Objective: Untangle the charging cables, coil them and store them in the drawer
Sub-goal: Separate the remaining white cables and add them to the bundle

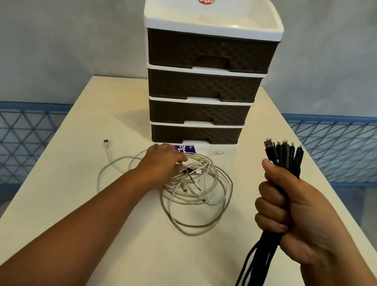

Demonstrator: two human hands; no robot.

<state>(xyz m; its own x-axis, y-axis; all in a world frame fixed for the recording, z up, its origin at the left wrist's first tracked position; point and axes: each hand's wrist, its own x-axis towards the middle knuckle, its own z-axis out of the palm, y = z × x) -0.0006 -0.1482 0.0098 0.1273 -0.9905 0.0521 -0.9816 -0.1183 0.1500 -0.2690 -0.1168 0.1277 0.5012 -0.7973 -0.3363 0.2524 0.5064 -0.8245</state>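
**Risks**

The white cables [196, 188] lie in a loose, overlapping heap on the table [99, 239], just in front of the drawer unit [204, 81]. Several plugs sit inside the loops. Pulling one strand from the heap probably tightens the loops around those plugs and forms a knot. A hard pull may also drag the whole heap toward the table edge.

One white plug [105, 141] lies apart on the left, at the end of a strand that leads back into the heap. This free end is likely the safest starting point.

The black cables [280, 156] hang below the fist, past the near edge of the table. The hanging ends can snag on the edge or twist together. With this hand occupied, only one hand is free for untangling, which raises the chance of a pulled knot.

All four drawers appear closed. A drawer must be opened before storage, and no hand is free for that at present.

**Hand pose**

- Left hand [164, 160]: arm extended forward, palm down, resting on the far left part of the white heap. The fingertips are among the strands; whether they pinch a strand cannot be told.
- Right hand [292, 212]: raised upright in a closed fist around the black bundle, thumb on top, plugs protruding above.
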